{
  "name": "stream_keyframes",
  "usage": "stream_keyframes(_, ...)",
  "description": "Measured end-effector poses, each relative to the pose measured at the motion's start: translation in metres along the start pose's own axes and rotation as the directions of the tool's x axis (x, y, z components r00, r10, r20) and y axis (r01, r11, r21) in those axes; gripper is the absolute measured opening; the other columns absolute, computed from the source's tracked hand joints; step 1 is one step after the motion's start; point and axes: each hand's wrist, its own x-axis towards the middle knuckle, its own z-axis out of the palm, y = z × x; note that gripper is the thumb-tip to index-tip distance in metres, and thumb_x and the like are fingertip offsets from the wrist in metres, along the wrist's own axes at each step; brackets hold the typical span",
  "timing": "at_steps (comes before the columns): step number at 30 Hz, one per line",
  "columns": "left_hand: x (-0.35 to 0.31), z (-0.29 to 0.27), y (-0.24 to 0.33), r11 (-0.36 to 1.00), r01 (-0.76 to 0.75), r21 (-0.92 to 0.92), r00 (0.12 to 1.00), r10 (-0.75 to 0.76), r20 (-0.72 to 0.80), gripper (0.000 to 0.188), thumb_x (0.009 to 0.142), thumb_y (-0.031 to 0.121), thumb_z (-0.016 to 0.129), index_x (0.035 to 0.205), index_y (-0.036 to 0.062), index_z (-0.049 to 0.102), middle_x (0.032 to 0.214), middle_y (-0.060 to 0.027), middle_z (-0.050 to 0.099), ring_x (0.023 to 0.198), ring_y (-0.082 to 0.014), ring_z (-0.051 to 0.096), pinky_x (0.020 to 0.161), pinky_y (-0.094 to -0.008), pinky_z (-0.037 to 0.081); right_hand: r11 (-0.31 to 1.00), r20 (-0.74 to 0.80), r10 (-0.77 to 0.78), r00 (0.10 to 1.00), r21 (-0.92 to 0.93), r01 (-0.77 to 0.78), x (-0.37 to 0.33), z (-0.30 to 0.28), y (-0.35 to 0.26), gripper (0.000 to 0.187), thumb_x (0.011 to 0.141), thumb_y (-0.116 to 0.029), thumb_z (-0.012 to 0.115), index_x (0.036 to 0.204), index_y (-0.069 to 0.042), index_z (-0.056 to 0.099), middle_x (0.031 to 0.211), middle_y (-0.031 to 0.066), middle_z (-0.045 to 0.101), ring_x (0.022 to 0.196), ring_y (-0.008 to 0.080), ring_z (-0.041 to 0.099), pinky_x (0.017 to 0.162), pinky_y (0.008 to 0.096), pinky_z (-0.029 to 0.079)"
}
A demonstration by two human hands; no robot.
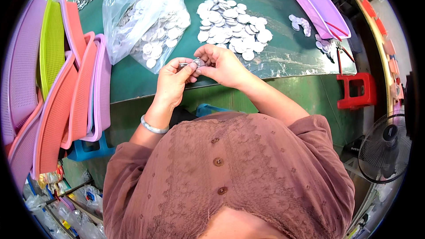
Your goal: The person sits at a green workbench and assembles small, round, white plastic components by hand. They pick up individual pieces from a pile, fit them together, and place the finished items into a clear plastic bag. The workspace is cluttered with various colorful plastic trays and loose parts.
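Close together over the table's near edge, both my hands have their fingers closed around a small round silver disc [198, 63]. My left hand [173, 79] pinches it with the thumb on top, and a bit of dark metal shows by its index finger. From the other side my right hand [223, 65] grips the disc between thumb and fingertips. Just beyond the hands lies a loose heap of similar silver discs [234, 23]. To its left, a clear plastic bag [128, 26] lies open with many more discs spilling toward its mouth.
A purple basket [316, 6] stands at the table's far right, beside small disc piles [301, 24] and red-handled pliers [340, 55]. Stacked plastic baskets [57, 84] crowd the left. A red stool [357, 90] and a fan [385, 146] are at the right.
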Motion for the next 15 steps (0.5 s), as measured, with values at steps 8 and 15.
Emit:
stream_keyframes(8, 0.021, 0.009, 0.006, 0.999, 0.045, 0.004, 0.998, -0.045, -0.051, 0.009, 0.082, 0.007, 0.055, 0.089, 0.0021, 0.053, 0.084, -0.0090, 0.060, 0.072, -0.0145, 0.058, 0.061, -0.0224, 0.048, 0.889, -0.296, -0.274, 0.915, -0.442, 0.123, -0.029, -0.039, 0.007, 0.025, 0.074, -0.003, 0.060, 0.098, -0.001, 0.053, 0.083, 0.0084, 0.058, 0.071, 0.0128, 0.056, 0.063, 0.0253, 0.045)
stream_keyframes(15, 0.014, -0.001, 0.017, 0.935, 0.085, -0.343, 0.996, -0.075, 0.042, 0.014, 0.079, 0.005, 0.054, 0.093, 0.0024, 0.051, 0.090, -0.0140, 0.059, 0.080, -0.0204, 0.061, 0.070, -0.0260, 0.051, 0.763, -0.433, -0.514, 0.740, -0.625, 0.165, -0.051, -0.068, 0.026, 0.013, 0.070, 0.005, 0.054, 0.082, 0.000, 0.053, 0.081, 0.0131, 0.055, 0.074, 0.0296, 0.054, 0.064, 0.0333, 0.044)
